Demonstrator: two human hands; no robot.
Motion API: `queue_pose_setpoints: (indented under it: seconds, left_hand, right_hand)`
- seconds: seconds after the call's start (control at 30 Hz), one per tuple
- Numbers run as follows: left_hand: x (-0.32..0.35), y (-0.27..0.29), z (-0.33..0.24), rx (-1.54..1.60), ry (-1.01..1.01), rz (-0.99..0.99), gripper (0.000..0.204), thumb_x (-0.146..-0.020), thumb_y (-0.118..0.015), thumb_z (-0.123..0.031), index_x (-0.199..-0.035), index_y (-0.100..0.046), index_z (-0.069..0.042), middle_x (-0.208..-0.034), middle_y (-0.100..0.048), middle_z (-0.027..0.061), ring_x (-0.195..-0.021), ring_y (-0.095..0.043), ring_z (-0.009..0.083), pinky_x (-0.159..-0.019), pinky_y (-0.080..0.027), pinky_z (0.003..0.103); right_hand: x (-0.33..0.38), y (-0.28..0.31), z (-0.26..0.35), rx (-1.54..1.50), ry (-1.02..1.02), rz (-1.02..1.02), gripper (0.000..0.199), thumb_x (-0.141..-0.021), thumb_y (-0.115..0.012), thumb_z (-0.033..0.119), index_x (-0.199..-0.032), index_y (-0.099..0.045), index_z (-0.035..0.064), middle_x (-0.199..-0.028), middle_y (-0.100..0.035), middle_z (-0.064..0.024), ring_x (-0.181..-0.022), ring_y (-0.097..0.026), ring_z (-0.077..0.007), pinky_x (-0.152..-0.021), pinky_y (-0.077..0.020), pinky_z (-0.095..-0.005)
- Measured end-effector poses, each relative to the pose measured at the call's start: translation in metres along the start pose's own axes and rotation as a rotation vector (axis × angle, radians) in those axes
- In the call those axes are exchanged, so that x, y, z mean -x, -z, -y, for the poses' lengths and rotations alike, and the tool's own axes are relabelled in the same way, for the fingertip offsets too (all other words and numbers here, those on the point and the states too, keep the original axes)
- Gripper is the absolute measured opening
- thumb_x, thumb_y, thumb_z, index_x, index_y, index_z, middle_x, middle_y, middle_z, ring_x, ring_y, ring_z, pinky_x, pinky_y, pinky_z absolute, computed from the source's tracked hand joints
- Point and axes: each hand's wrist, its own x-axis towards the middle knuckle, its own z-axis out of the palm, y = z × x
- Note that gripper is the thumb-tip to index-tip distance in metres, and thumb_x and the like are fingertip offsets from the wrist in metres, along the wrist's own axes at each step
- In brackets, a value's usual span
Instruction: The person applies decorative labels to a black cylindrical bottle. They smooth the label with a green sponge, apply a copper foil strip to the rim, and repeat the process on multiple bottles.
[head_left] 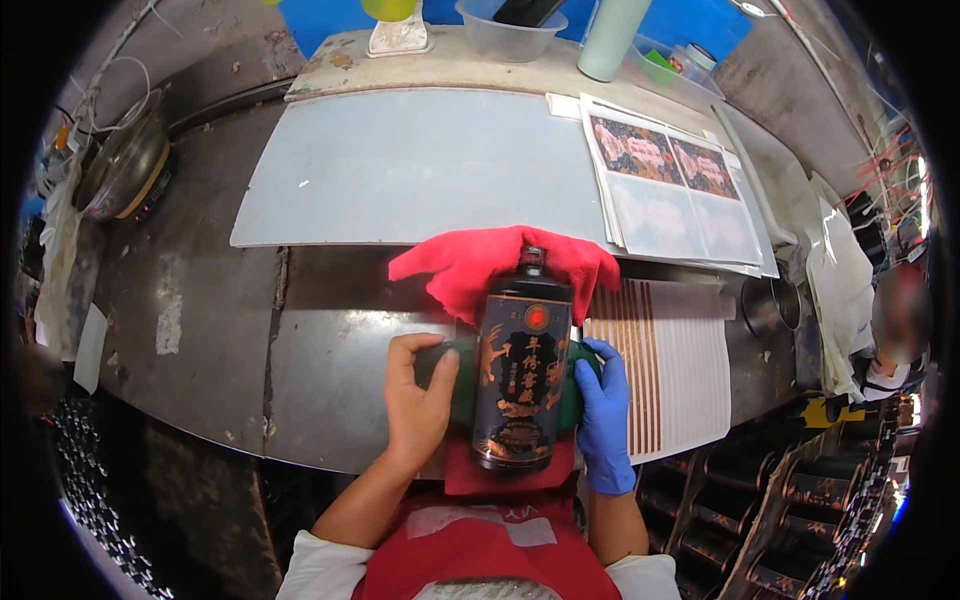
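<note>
A black bottle [522, 380] with gold and orange decoration is in front of me, its neck pointing away. Red cloth [450, 268] spreads behind and around the neck. From behind the bottle, a dark green piece [464, 388] sticks out on both sides; its kind is mostly hidden. My bare left hand [418, 395] is closed on the dark left end of this piece, thumb against fingers. On the other side, my right hand [604, 412], in a blue glove, is closed around the right end, close beside the bottle.
Strips with copper-coloured bands [640, 370] lie on the metal table [200, 320] at right. A pale board [420, 165] and printed sheets [680, 190] lie beyond. Farther back stand a plastic bowl [510, 38] and a pale green bottle [608, 45]. Dark decorated pieces [825, 488] fill racks at lower right.
</note>
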Motion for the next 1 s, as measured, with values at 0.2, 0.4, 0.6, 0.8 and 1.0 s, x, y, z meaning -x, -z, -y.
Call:
queue_pose_setpoints:
  seconds: [0.2,0.4,0.6,0.8,1.0]
  left_hand:
    - [0.023,0.009,-0.042,-0.233,-0.217,-0.114,0.022,-0.081,-0.061,-0.005,-0.1,-0.051,0.001,-0.094,-0.052,0.0089,-0.086,-0.05,0.0157,-0.08,-0.041,0.027]
    - [0.035,0.001,-0.005,-0.033,-0.07,-0.014,0.018,-0.088,-0.056,-0.008,-0.103,-0.049,-0.001,-0.096,-0.049,0.0047,-0.088,-0.046,0.012,-0.082,-0.038,0.026]
    - [0.04,0.007,0.016,0.018,0.04,-0.069,0.021,-0.086,-0.059,-0.011,-0.101,-0.051,0.001,-0.097,-0.051,0.0068,-0.094,-0.047,0.0136,-0.088,-0.036,0.026]
    - [0.028,0.012,0.025,-0.264,-0.078,-0.024,0.021,-0.086,-0.058,-0.012,-0.101,-0.051,0.001,-0.094,-0.053,0.0088,-0.09,-0.049,0.0162,-0.083,-0.04,0.028]
    - [0.031,0.052,0.039,-0.826,-0.094,0.073,0.022,-0.085,-0.058,-0.014,-0.102,-0.053,-0.001,-0.09,-0.057,0.0191,-0.088,-0.055,0.0331,-0.081,-0.041,0.037]
  right_hand:
    - [0.035,-0.026,0.069,0.476,0.423,-0.018,0.03,-0.086,-0.056,0.003,-0.115,-0.048,0.0017,-0.106,-0.055,-0.0095,-0.096,-0.056,-0.0167,-0.083,-0.046,-0.0278]
    - [0.042,-0.02,0.034,0.207,0.233,-0.015,0.029,-0.089,-0.054,0.006,-0.116,-0.046,0.0013,-0.106,-0.052,-0.0079,-0.097,-0.051,-0.0136,-0.085,-0.0422,-0.0259]
    - [0.018,-0.003,-0.011,-0.23,-0.037,0.028,0.033,-0.088,-0.055,0.005,-0.119,-0.044,0.002,-0.109,-0.052,-0.0075,-0.098,-0.051,-0.0128,-0.086,-0.0424,-0.025]
    - [-0.024,-0.012,-0.004,-0.117,0.302,-0.082,0.036,-0.08,-0.063,-0.002,-0.112,-0.048,0.0023,-0.104,-0.055,-0.007,-0.093,-0.054,-0.0136,-0.082,-0.0448,-0.0251]
    - [0.043,0.026,0.008,0.161,0.71,0.329,0.026,-0.06,-0.071,-0.008,-0.081,-0.067,0.0064,-0.087,-0.064,-0.0099,-0.082,-0.062,-0.0226,-0.072,-0.0499,-0.0312]
